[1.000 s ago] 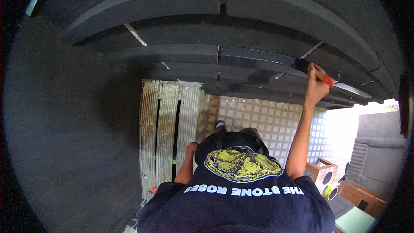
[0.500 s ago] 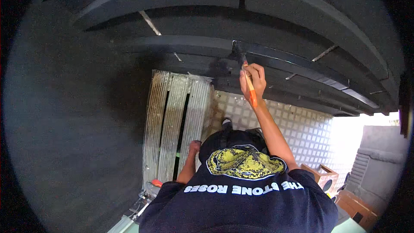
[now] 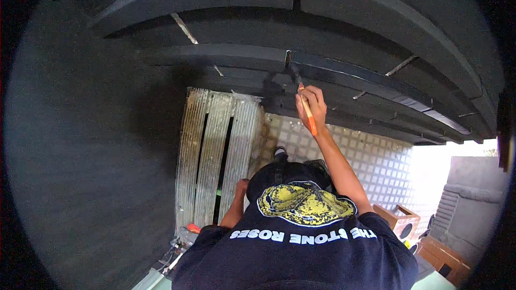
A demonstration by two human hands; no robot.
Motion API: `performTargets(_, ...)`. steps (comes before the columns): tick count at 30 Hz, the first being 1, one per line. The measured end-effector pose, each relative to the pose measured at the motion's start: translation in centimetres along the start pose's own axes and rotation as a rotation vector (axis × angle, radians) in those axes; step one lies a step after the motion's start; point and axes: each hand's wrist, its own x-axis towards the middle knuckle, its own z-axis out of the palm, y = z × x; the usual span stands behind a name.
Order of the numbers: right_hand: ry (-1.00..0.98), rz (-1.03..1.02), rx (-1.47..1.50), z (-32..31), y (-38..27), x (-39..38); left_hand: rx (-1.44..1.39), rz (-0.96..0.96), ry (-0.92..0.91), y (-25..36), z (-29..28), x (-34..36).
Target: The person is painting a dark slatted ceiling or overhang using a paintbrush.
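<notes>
My right hand (image 3: 313, 104), reached out in front of me, is closed around a paintbrush (image 3: 306, 113) with a pale wooden handle and an orange end. Its dark bristles point up and away from me, at a corner of a long black beam (image 3: 344, 67) with a glossy, wet-looking face. A pale bare strip (image 3: 288, 57) shows at that corner. Low at my left side, my left hand (image 3: 242, 187) hangs by my hip, partly covered by my body; its fingers cannot be made out.
Ridged grey planks (image 3: 215, 156) with dark gaps lie to my left. Black beams (image 3: 376, 16) arch across ahead, with pale joints between. A dark wall (image 3: 86, 156) fills the left. Patterned tiles (image 3: 371, 164) cover the floor. Brown boxes (image 3: 395, 217) stand at the lower right.
My right hand has come slightly down toward me with the paintbrush, and the bristles sit a little lower along the beam's corner. My left hand has barely moved.
</notes>
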Motion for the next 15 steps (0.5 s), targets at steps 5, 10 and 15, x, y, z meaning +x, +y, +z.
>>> performTargets(5,-0.082,-0.064,0.004,0.2,0.8,-0.3,0.095,0.319,0.001,-0.3,-0.5,3.1)
performTargets(10,-0.167,-0.061,-0.02,-0.6,2.3,-0.5,0.015,0.518,0.087,-0.7,-0.3,4.5)
performTargets(15,0.056,0.018,-0.192,-7.5,6.8,-3.0,0.105,0.246,0.083,-0.5,-0.1,6.7)
